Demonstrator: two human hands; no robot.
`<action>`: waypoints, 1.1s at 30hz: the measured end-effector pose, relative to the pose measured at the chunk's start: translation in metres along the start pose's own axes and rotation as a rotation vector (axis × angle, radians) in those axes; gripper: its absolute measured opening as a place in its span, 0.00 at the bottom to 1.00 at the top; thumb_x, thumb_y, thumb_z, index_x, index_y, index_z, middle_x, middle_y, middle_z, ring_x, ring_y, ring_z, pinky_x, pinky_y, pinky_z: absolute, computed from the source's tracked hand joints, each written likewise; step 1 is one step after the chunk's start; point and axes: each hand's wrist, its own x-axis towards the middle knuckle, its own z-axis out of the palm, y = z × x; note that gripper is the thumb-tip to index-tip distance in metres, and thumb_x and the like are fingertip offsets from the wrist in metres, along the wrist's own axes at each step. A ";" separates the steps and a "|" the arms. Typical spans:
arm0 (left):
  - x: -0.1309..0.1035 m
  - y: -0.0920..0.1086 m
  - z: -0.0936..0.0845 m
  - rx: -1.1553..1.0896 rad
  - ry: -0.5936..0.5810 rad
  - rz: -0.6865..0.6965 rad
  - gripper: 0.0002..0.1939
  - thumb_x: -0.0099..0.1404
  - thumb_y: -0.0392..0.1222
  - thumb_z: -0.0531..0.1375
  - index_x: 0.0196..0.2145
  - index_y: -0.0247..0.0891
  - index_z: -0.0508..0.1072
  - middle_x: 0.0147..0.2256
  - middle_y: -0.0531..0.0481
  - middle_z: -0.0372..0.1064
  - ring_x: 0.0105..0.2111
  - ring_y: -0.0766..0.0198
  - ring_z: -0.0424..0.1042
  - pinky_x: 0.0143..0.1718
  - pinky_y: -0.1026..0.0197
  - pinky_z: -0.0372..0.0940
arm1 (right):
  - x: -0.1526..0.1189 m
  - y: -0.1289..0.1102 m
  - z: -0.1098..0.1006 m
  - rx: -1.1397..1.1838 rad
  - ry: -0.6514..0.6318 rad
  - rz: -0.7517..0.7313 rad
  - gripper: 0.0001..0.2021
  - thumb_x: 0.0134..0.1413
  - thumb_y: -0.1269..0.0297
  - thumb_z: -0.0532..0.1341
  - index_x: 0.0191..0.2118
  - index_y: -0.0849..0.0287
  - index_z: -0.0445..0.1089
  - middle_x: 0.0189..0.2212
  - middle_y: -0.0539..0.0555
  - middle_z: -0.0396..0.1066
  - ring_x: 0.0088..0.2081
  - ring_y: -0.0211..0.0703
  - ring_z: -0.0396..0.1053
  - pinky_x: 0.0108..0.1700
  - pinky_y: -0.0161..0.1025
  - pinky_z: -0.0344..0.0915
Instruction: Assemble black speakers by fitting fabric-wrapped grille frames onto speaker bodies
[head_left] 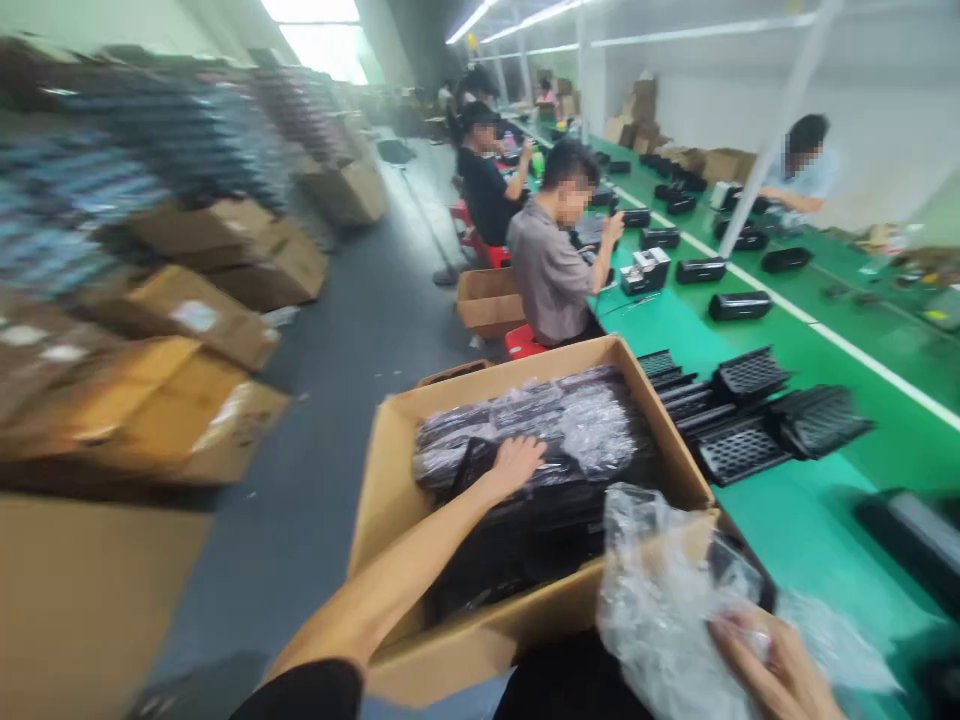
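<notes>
My left hand (519, 462) reaches into an open cardboard box (367, 520). Its fingers curl over the edge of a black plastic part (472, 465), which tilts up among the others; the grip under the palm is hidden. Wrapped parts in clear film (525, 410) lie in rows at the far side of the box, and bare black pieces (517, 550) fill the near side. At the lower right, my right hand (776, 650) is closed on a crumpled clear plastic bag (660, 590), which hangs over the box's near right corner.
A green workbench (810, 520) runs along the right, bearing black perforated housings (742, 450) and several black cylindrical units (739, 305). Co-workers (559, 250) sit along it. Stacked cartons (150, 400) line the left side of the grey floor (337, 320).
</notes>
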 end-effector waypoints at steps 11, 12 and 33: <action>-0.015 -0.005 -0.003 0.230 -0.002 0.175 0.17 0.75 0.41 0.47 0.42 0.36 0.75 0.42 0.35 0.75 0.43 0.46 0.75 0.41 0.53 0.67 | 0.001 -0.022 0.011 0.337 0.158 -0.026 0.19 0.66 0.51 0.57 0.26 0.56 0.64 0.40 0.54 0.68 0.42 0.48 0.70 0.47 0.45 0.69; -0.015 -0.006 -0.002 0.267 -0.024 0.183 0.17 0.74 0.39 0.46 0.42 0.37 0.75 0.41 0.38 0.75 0.41 0.49 0.76 0.39 0.55 0.67 | -0.002 -0.021 0.012 0.359 0.165 -0.027 0.17 0.64 0.53 0.58 0.26 0.55 0.64 0.39 0.53 0.68 0.42 0.47 0.69 0.47 0.44 0.69; -0.055 -0.009 -0.121 -0.680 0.420 -0.124 0.11 0.58 0.47 0.56 0.28 0.41 0.76 0.21 0.56 0.65 0.23 0.63 0.63 0.28 0.62 0.59 | -0.018 0.054 0.010 0.374 0.296 0.098 0.17 0.56 0.48 0.65 0.46 0.52 0.75 0.44 0.56 0.78 0.46 0.59 0.77 0.46 0.43 0.74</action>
